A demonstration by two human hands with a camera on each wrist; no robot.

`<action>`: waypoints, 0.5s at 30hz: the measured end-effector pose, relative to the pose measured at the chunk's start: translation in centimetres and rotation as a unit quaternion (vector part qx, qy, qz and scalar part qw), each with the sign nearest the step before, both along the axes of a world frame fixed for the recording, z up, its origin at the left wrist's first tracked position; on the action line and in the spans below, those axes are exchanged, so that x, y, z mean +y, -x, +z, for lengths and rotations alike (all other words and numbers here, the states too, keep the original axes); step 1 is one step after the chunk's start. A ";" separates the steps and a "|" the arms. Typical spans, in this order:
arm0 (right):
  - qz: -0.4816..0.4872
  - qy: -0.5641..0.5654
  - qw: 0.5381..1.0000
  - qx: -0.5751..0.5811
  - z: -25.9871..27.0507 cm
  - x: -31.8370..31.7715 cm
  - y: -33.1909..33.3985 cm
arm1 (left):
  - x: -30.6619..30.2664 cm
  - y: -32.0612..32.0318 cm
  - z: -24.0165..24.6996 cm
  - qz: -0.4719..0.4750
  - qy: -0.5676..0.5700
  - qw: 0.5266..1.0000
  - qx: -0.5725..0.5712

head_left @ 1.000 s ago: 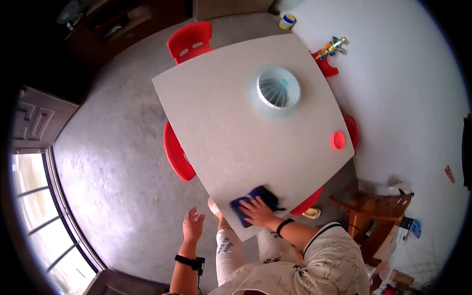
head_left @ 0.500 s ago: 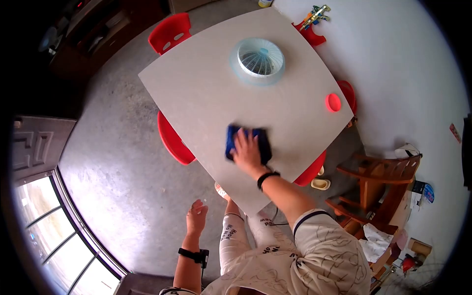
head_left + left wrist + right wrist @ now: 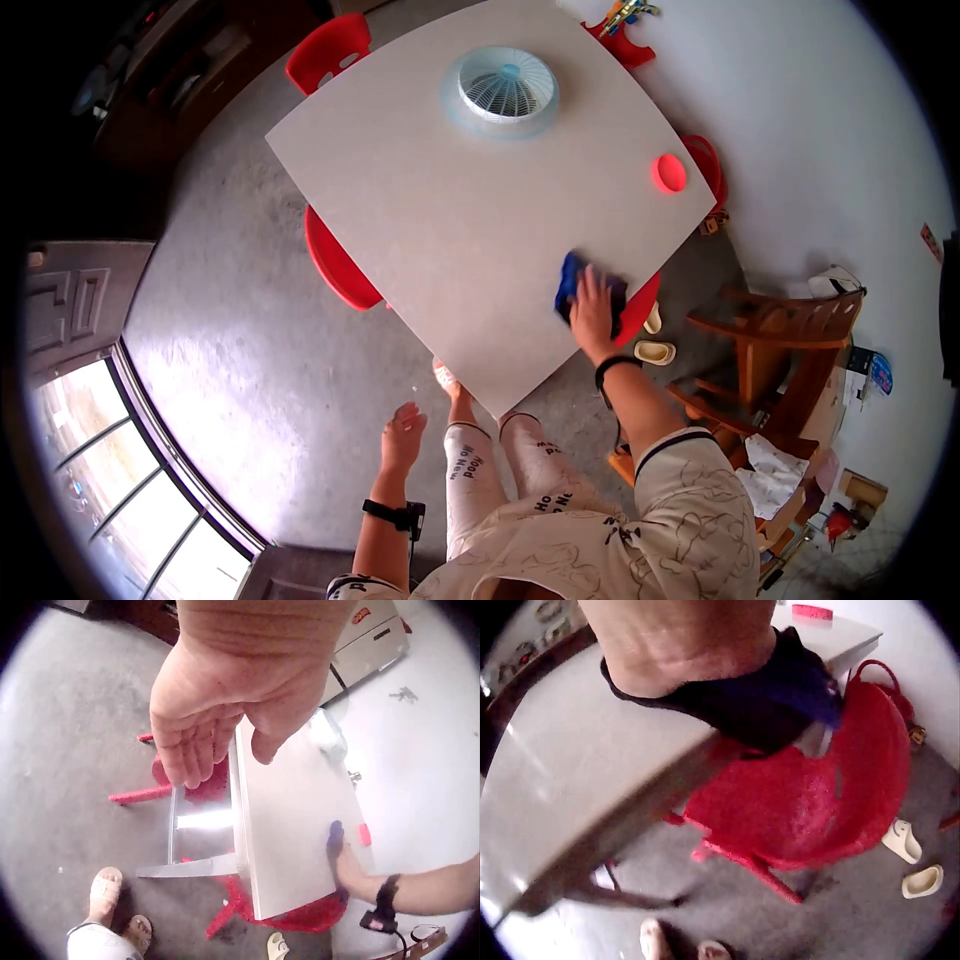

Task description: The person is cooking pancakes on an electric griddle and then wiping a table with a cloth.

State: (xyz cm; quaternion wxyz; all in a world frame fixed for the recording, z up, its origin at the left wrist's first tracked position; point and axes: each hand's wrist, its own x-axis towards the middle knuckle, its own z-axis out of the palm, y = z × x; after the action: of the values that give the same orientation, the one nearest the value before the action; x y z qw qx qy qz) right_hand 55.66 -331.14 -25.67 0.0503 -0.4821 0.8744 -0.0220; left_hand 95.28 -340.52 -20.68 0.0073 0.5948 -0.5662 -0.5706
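Note:
In the head view the right hand [image 3: 593, 305] rests with spread fingers on a dark blue cloth [image 3: 570, 284], flat on the pale table [image 3: 450, 220] by its right front edge. The right wrist view shows the cloth [image 3: 780, 705] under the hand, part of it over the table's edge; the fingers are hidden there. Off the table's left front side, the left hand [image 3: 402, 440] hangs over the floor, holding nothing. Its fingers [image 3: 196, 750] are loosely bent in the left wrist view.
A pale blue-white mesh cover [image 3: 508, 88] stands at the table's far side, a round pink-red object [image 3: 669, 173] near its right corner. Red chairs [image 3: 338, 262] surround the table. A wooden chair [image 3: 770, 350] and cream slippers [image 3: 655, 352] are at the right.
The right hand and cloth have moved over the table, first away from the near corner, then right to the edge. The left hand still hangs at the side. The head view has shifted.

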 end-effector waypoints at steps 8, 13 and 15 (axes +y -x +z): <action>-0.112 0.009 0.993 0.030 -1.7 -3.5 -8.2 | -3.6 -5.9 0.2 -0.020 0.017 0.999 -0.025; -0.149 -0.017 0.989 -0.007 -0.6 -2.9 -20.8 | -9.6 -10.6 1.7 -0.045 0.009 0.998 -0.037; -0.205 -0.031 0.978 0.008 -1.4 -4.4 -22.9 | -11.9 -13.9 0.8 -0.046 0.015 0.999 -0.021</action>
State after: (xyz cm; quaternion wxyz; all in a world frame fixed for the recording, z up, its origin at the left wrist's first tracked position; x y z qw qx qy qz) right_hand 78.60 -335.50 -27.02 0.0521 -0.2907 0.9554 -0.0009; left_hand 109.19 -352.40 -19.89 -0.0219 0.5800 -0.6015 -0.5489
